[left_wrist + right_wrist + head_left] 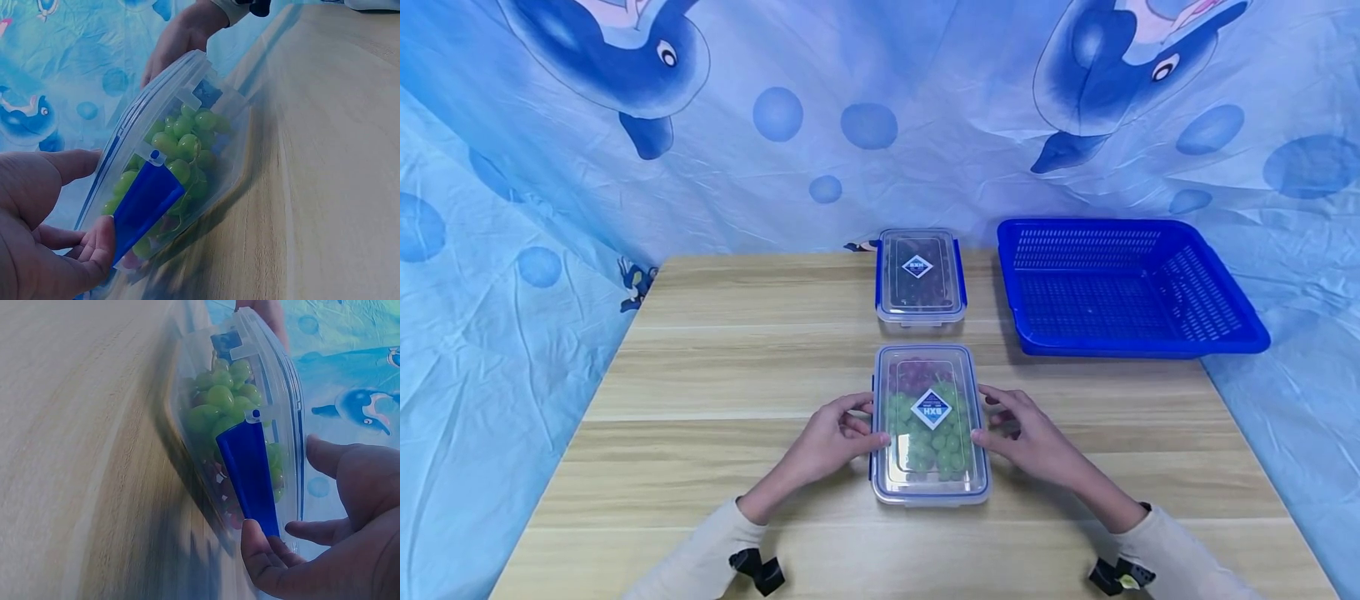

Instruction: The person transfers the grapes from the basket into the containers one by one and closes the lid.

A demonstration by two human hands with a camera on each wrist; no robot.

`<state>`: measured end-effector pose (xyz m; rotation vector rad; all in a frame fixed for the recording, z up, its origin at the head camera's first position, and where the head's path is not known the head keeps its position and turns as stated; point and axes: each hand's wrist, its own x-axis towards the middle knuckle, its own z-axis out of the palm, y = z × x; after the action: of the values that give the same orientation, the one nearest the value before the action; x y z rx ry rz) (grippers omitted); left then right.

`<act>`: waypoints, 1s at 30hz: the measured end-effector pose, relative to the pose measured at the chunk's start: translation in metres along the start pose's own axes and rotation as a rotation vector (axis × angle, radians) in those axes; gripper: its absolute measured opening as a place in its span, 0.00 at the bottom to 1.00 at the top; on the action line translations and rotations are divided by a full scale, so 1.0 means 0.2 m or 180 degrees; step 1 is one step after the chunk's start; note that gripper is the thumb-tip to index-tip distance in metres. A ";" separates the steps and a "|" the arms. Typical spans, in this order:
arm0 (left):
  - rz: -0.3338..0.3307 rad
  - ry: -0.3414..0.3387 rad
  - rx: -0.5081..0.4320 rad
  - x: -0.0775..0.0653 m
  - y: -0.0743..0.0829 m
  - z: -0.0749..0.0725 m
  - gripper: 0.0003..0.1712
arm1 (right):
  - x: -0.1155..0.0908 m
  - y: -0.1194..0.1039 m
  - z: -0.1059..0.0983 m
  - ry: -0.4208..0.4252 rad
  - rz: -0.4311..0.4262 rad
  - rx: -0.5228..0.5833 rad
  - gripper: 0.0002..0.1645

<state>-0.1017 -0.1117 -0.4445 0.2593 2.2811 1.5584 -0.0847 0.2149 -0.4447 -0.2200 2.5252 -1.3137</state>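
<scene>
A clear plastic food container [931,492] with a blue-rimmed lid lies on the table in front of me. Through its walls show green grapes [181,144] and some reddish-purple fruit at the far end. My left hand [838,433] grips its left side, thumb on the lid edge and fingertips at a blue side latch [147,200]. On the opposite side my right hand [1026,437] holds it likewise, thumb at the lid rim and curled fingers against the other blue latch [250,475]. Whether either latch is fastened I cannot tell.
Behind it stands a second lidded container [919,292] with dark contents. A blue plastic basket [1131,346] sits at the back right, overhanging the table's right edge. A blue dolphin-print sheet [827,58] hangs behind the wooden table [715,375].
</scene>
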 end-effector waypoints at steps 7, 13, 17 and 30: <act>-0.0048 0.0023 0.0049 0.00 0.00 0.00 0.42 | 0.00 0.00 0.00 -0.0003 0.0049 0.0021 0.46; -0.0055 -0.0032 -0.0045 0.01 -0.01 0.00 0.43 | 0.01 0.01 0.00 0.0001 0.0033 0.0060 0.46; -0.0008 -0.0109 -0.0216 0.01 -0.02 0.00 0.44 | 0.01 0.01 0.00 -0.0024 0.0099 0.0173 0.49; 0.0031 -0.0120 -0.0241 0.03 -0.05 0.00 0.44 | 0.04 0.03 0.00 -0.0281 0.0465 0.0987 0.60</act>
<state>-0.1064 -0.1130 -0.4540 0.2775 2.1902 1.6271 -0.0931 0.2160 -0.4522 -0.0261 2.1827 -1.5722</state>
